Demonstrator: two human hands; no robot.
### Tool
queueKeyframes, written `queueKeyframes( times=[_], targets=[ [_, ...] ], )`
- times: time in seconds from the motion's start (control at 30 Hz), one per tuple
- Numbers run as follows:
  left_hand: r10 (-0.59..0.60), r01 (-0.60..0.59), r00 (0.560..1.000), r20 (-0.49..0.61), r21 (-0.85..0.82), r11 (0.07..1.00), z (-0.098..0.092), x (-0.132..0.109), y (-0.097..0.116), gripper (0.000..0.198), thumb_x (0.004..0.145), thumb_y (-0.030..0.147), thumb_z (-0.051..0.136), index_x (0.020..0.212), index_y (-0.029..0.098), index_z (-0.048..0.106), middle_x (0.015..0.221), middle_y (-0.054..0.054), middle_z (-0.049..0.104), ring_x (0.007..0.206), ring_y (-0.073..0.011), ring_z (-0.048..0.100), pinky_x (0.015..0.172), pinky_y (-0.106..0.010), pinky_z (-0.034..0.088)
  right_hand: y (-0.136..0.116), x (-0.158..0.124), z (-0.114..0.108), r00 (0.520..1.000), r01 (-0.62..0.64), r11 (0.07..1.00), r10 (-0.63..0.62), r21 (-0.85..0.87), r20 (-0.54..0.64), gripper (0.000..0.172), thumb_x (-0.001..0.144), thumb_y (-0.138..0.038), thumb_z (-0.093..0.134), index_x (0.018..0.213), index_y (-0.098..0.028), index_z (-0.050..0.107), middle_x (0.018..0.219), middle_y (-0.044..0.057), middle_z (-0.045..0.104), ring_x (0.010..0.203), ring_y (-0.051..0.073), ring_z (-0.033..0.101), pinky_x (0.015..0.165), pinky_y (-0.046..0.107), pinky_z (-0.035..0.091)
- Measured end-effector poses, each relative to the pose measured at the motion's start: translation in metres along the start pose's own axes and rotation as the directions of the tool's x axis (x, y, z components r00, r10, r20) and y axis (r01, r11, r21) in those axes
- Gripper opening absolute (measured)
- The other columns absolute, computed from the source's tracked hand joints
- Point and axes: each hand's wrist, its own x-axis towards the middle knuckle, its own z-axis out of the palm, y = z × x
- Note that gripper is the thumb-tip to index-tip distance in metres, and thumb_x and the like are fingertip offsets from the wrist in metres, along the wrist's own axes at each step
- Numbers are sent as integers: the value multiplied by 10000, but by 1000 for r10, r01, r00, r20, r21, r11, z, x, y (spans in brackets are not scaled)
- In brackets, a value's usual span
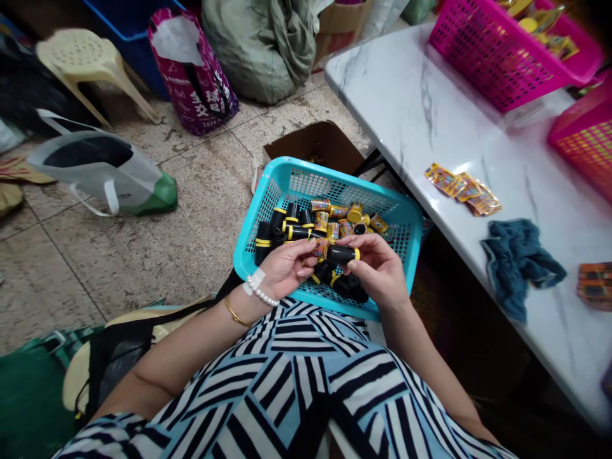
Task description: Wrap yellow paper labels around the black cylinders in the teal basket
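Over the turquoise basket (257, 201), the left hand (285, 264) pinches a printed wrapper (320, 248) at one end of a black tube (340, 254); the right hand (381, 271) grips the tube; it looks light, stiff, perhaps slick; mid-barrel seems the best hold.

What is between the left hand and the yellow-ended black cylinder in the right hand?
In the head view, a small orange printed wrapper, at the left hand's fingertips, beside the cylinder.

Right grip (386, 270) holds black tube (341, 254) (yellow-ended)
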Motion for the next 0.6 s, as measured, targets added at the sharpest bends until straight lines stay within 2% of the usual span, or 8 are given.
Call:
queueKeyframes(
  times=[0.1, 0.17, 0.3, 0.37, 0.47, 0.6],
  targets=[
    [-2, 3, 1000, 20, -19, 1000, 0, -1, -1, 81, 789, 94, 691, 859, 53, 687, 734, -28, 625, 477, -18, 470, 341, -100, 292, 1, 1, 3, 999, -44, 999, 44, 31, -11, 246, 805, -296, 754, 986, -246, 596, 1157, 53, 705, 813, 159, 700, 605, 266, 569],
    [4, -4, 1000, 18, -31, 1000, -1, 0, -1, 61, 790, 93, 688, 838, 56, 681, 730, -27, 627, 473, -17, 467, 342, -101, 290, -1, 0, 6, 997, -56, 998, 56, -8, -56, 216, 820, -277, 733, 982, -245, 594, 1138, 48, 722, 764, 146, 698, 580, 256, 557],
    [14, -14, 1000, 8, -19, 1000, -1, 2, -2, 48, 794, 98, 683, 827, 63, 676, 731, -33, 638, 481, -23, 482, 348, -104, 293, -7, -2, 11, 996, -33, 990, 22, -134, -86, 224, 798, -241, 740, 963, -242, 588, 1102, 49, 737, 923, 178, 703, 721, 290, 574],
    [15, -16, 1000, -6, -12, 1000, -1, 2, -2, 43, 807, 104, 668, 820, 64, 673, 725, -36, 641, 484, -26, 490, 352, -106, 299, -9, -3, 11, 999, -11, 974, -2, -227, -55, 231, 795, -226, 731, 970, -241, 582, 1158, 59, 721, 939, 179, 692, 702, 281, 556],
    [27, -27, 1000, -13, 7, 1000, -1, 1, -2, 70, 821, 130, 658, 797, 65, 669, 710, -40, 644, 485, -34, 501, 358, -115, 313, -14, -4, 9, 1000, 13, 919, -19, -395, -11, 214, 801, -205, 697, 966, -238, 564, 1180, 58, 713, 756, 137, 654, 544, 242, 469],
    [53, -54, 998, 16, 51, 997, -3, 1, -4, 122, 814, 177, 684, 789, 59, 669, 707, -46, 650, 490, -44, 516, 363, -125, 326, -21, -2, 5, 997, 78, 807, -61, -586, 48, 183, 797, -184, 665, 939, -230, 560, 1086, 31, 740, 515, 69, 474, 452, 230, 371]
  ],
)
